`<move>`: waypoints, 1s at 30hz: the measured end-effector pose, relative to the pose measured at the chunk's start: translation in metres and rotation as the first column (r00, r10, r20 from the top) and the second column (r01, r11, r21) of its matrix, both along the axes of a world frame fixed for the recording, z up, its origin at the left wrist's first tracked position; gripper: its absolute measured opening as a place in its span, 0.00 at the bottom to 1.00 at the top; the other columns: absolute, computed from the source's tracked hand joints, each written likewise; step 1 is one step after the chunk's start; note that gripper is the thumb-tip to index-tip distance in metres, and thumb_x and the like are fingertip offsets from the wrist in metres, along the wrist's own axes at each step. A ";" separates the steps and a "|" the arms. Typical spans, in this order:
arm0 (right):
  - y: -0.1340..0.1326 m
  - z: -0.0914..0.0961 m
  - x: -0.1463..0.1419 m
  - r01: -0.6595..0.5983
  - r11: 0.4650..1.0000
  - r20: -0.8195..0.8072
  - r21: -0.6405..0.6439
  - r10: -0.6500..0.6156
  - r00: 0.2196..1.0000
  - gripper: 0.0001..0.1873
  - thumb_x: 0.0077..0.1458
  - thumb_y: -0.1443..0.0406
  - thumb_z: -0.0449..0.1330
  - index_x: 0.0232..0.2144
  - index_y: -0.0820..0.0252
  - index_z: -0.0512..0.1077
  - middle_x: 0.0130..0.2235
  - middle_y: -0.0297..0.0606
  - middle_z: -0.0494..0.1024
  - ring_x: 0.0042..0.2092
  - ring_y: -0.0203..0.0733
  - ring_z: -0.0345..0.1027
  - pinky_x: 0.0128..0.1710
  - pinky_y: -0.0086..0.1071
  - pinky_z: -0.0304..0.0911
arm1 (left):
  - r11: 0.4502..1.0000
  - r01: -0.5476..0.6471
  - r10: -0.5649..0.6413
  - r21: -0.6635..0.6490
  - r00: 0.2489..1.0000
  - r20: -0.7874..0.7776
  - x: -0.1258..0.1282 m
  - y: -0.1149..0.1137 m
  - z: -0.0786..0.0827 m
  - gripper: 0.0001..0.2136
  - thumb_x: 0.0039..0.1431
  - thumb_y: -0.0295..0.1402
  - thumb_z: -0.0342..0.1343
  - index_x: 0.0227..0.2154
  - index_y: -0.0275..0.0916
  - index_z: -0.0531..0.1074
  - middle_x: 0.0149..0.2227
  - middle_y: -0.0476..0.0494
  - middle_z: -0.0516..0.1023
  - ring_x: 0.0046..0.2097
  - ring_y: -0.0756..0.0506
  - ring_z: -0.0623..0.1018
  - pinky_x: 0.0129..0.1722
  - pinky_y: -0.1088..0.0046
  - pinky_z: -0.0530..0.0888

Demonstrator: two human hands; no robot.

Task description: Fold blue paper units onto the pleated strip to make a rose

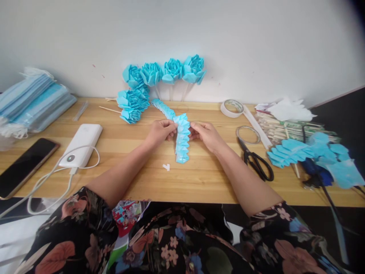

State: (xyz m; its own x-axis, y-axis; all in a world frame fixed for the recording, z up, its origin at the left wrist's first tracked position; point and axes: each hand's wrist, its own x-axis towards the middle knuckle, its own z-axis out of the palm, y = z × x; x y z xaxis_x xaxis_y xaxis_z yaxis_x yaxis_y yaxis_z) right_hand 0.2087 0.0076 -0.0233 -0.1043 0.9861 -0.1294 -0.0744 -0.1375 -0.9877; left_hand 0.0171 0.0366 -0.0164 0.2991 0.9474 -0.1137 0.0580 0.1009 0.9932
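Floral sleeves (82, 224) frame the pleated blue strip (182, 146), pinched from both sides by left hand (161, 131) and right hand (207, 136). It lies on the wooden table (199, 179) between them, long axis pointing away toward the blue roses (134, 101).

Wooden table (199, 182) with pleated strip (181, 142), scissors (256, 161), phone (25, 165)

you are sitting at a home craft corner: a wooden worktop (199, 182) against a plain white wall is carrying finished blue paper roses (171, 71), tape rolls (232, 107), scissors (256, 161), stacked face masks (34, 101) and a charging phone (24, 165).
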 end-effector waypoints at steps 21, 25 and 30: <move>-0.002 0.002 -0.002 -0.021 0.999 0.095 0.046 0.016 0.995 0.21 0.45 0.47 0.68 0.24 0.59 0.74 0.25 0.33 0.73 0.28 0.34 0.67 0.31 0.29 0.66 | 0.996 0.066 -0.065 0.057 0.998 -0.021 -0.002 0.000 -0.003 0.08 0.53 0.32 0.62 0.23 0.35 0.72 0.20 0.52 0.71 0.20 0.55 0.68 0.21 0.79 0.65; -0.003 0.001 -0.003 -0.041 0.998 0.091 0.054 0.036 0.995 0.22 0.45 0.46 0.68 0.26 0.58 0.74 0.26 0.33 0.74 0.30 0.35 0.68 0.31 0.29 0.66 | 0.997 0.045 -0.043 0.061 0.999 -0.027 -0.001 -0.001 -0.001 0.08 0.54 0.31 0.60 0.23 0.35 0.71 0.19 0.52 0.70 0.20 0.55 0.67 0.21 0.79 0.65; -0.002 -0.001 -0.005 -0.036 0.996 0.155 0.077 0.023 0.988 0.20 0.46 0.49 0.68 0.23 0.58 0.71 0.24 0.31 0.73 0.27 0.34 0.66 0.29 0.29 0.65 | 0.997 0.047 -0.044 0.055 0.998 -0.050 0.001 -0.003 0.001 0.08 0.54 0.28 0.59 0.22 0.35 0.71 0.19 0.52 0.70 0.19 0.56 0.67 0.20 0.79 0.65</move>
State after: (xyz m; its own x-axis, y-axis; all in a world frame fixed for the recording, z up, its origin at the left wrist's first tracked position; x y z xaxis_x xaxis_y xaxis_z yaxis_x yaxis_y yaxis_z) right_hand 0.2034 0.0054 -0.0245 -0.1183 0.9907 -0.0674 0.0823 -0.0579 -0.9949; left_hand 0.0181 0.0338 -0.0156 0.3376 0.9382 -0.0764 0.1099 0.0414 0.9931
